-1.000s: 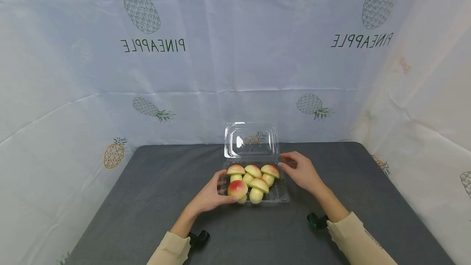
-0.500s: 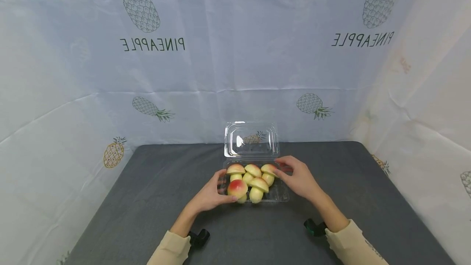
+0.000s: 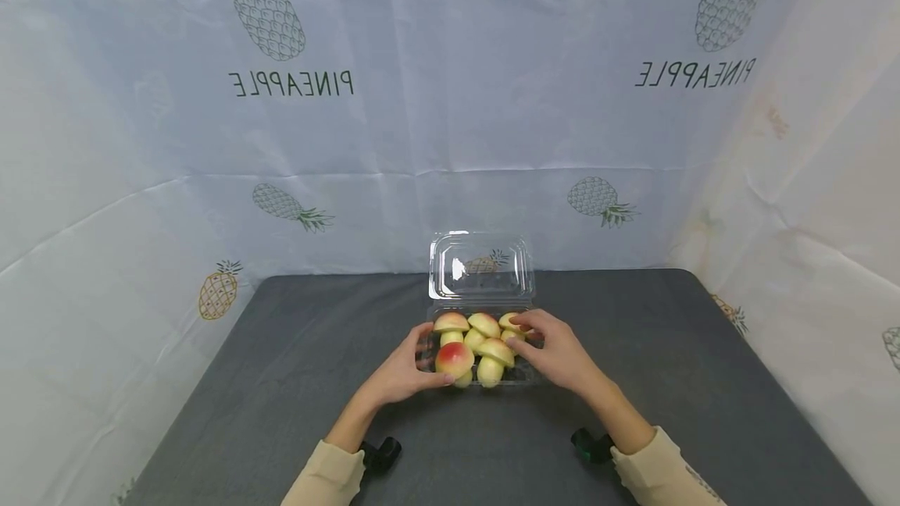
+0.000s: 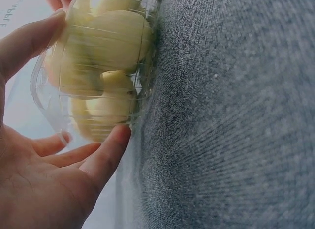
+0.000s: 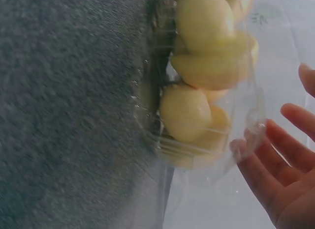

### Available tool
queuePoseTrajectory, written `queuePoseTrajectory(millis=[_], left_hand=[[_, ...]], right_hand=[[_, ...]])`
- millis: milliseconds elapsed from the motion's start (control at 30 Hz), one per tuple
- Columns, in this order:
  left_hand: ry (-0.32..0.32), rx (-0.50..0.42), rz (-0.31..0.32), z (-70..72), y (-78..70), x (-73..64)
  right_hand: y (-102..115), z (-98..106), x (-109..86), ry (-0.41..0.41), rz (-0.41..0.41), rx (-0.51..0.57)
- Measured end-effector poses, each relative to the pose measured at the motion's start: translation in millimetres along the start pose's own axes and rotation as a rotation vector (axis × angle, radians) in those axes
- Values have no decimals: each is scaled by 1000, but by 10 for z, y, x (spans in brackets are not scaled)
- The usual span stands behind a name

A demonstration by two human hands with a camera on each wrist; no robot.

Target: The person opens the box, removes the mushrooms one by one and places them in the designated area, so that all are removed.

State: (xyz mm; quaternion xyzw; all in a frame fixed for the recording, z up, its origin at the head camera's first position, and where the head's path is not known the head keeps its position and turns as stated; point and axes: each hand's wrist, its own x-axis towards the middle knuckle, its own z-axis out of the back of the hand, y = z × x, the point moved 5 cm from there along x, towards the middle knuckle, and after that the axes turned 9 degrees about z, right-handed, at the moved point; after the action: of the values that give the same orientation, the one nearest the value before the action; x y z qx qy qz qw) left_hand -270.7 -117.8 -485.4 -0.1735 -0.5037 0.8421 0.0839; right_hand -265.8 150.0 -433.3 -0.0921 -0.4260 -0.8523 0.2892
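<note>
A clear plastic clamshell container (image 3: 523, 382) holds several toy mushrooms with pale yellow stems and reddish-yellow caps. My left hand (image 3: 404, 369) grips the container's left side, the thumb at its front edge beside a red-topped mushroom (image 3: 455, 359). Seen from the left wrist, the thumb and fingers span the clear wall (image 4: 64, 103). My right hand (image 3: 558, 350) reaches over the right side, its fingers spread and bent above the back-right mushroom (image 3: 508, 321), partly hiding it. In the right wrist view, the fingertips overlap the container's rim (image 5: 258, 103).
The hinged lid (image 3: 481, 268) stands upright at the container's back. A dark grey cloth-covered table (image 3: 316, 334) lies beneath. White cloth (image 3: 478, 100) with printed pineapples encloses the back and sides. Black wrist devices (image 3: 381, 455) sit on both wrists.
My right hand has moved left, from beside the container's right edge to over the back-right mushroom. The left hand stays in place on the container.
</note>
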Motion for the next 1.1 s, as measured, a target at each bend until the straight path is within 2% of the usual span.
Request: queuePoseTrajectory(millis=[200, 500, 767, 1100], left_hand=[[3, 3, -4, 1, -6, -8], [3, -14, -1, 5, 15, 4], [-5, -21, 4, 2, 22, 11], [1, -29, -9, -1, 12, 9]], right_hand=[[19, -113, 2, 47, 6, -15], [37, -253, 16, 108, 38, -122], [43, -318, 32, 101, 67, -161], [23, -352, 70, 86, 31, -165]])
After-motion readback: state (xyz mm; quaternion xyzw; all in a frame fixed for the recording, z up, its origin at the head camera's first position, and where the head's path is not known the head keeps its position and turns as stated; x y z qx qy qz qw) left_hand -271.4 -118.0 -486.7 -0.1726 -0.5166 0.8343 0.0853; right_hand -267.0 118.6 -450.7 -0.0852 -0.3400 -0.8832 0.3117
